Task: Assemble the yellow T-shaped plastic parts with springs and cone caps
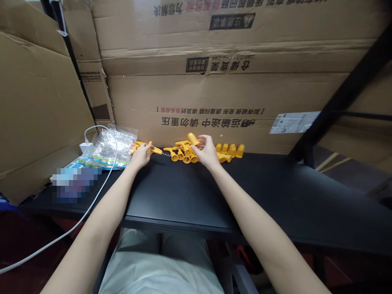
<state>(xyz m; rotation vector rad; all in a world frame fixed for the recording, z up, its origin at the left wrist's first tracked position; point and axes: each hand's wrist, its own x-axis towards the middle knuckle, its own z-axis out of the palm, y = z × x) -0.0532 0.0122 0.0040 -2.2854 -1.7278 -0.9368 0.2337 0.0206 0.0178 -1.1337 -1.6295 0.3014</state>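
My right hand (206,151) pinches a yellow cup-shaped plastic piece (192,139), tilted, above a pile of similar pieces. In that pile, several yellow funnel-like pieces (187,159) lie with open ends toward me. More yellow caps (232,149) stand in a group to the right of this hand. Farther left, my left hand (142,156) has its fingers closed around a yellow T-shaped plastic piece (156,150), beside other yellow parts (134,146). The fingers partly cover that piece. Small metal springs (166,154) lie between the two groups.
A clear plastic bag (114,143) and a colourful packet (104,162) lie at the left, beside a white charger plug (86,147). Its white cable (104,185) runs across the black table's (180,200) left side. Cardboard walls (137,94) close off the back and left.
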